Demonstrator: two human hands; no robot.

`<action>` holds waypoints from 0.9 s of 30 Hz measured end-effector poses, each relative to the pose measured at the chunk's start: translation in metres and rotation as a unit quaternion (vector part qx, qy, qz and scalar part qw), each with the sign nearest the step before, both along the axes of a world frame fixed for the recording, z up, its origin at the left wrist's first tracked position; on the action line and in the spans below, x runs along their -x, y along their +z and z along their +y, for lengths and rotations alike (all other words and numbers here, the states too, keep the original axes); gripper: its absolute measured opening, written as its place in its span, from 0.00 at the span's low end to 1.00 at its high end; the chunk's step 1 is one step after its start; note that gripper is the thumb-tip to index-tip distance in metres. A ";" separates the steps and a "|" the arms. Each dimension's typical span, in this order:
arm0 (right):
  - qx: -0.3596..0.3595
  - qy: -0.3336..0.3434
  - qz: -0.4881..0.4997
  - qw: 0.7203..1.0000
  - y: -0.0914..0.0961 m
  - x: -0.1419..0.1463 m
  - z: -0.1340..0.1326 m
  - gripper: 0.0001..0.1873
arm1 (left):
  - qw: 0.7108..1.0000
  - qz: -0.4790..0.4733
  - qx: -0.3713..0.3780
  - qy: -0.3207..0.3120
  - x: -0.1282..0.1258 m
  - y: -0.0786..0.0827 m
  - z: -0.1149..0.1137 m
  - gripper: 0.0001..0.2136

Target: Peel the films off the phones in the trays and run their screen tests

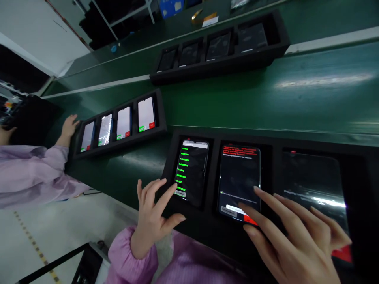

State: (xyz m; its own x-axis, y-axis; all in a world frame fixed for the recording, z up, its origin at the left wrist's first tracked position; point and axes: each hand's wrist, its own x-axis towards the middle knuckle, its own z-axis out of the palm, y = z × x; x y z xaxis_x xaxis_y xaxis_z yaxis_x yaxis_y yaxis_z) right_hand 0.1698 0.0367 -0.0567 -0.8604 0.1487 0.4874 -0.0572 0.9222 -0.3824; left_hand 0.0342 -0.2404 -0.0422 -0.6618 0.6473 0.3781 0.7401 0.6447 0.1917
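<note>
Black foam tray [213,232] under open, empty hands: left hand [152,219] at a smartphone [192,173], right hand [291,236] partly cropped.

Three phones [239,181] lie in separate slots of a foam tray [214,177] on a conveyor belt [296,106]. Beyond it and to the left, a second tray [118,146] holds four phones [124,123]; farther along the belt, a third tray [213,67] holds four more phones [219,46]. A co-worker's sleeve [29,173] lies left of the second tray.
</note>
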 end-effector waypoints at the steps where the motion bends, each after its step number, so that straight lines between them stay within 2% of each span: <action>1: -0.012 0.010 -0.002 1.000 -0.002 -0.002 0.003 0.11 | 1.000 -0.004 0.008 0.010 0.000 -0.001 0.001 0.28; 5: -0.006 -0.004 0.013 1.000 0.001 -0.007 0.006 0.08 | 0.998 -0.016 0.058 0.032 0.002 -0.001 0.005 0.30; 8: 0.007 0.005 0.018 1.000 0.009 -0.009 0.000 0.10 | 1.000 -0.008 0.003 0.021 0.002 0.000 0.002 0.30; 11: 0.038 -0.002 0.023 0.999 0.012 -0.007 -0.010 0.18 | 0.999 -0.002 -0.052 0.003 0.002 -0.003 -0.001 0.28; 14: 0.061 -0.018 0.036 0.997 0.010 -0.005 -0.018 0.22 | 0.998 0.001 -0.056 -0.014 0.000 -0.006 0.000 0.26; 19: 0.040 0.008 0.033 0.999 0.008 -0.001 -0.025 0.27 | 0.997 0.006 -0.067 -0.022 -0.006 -0.007 0.006 0.25; 27: 0.037 0.002 0.039 0.999 0.008 0.000 -0.028 0.27 | 0.996 0.011 -0.074 -0.050 -0.010 -0.006 0.008 0.24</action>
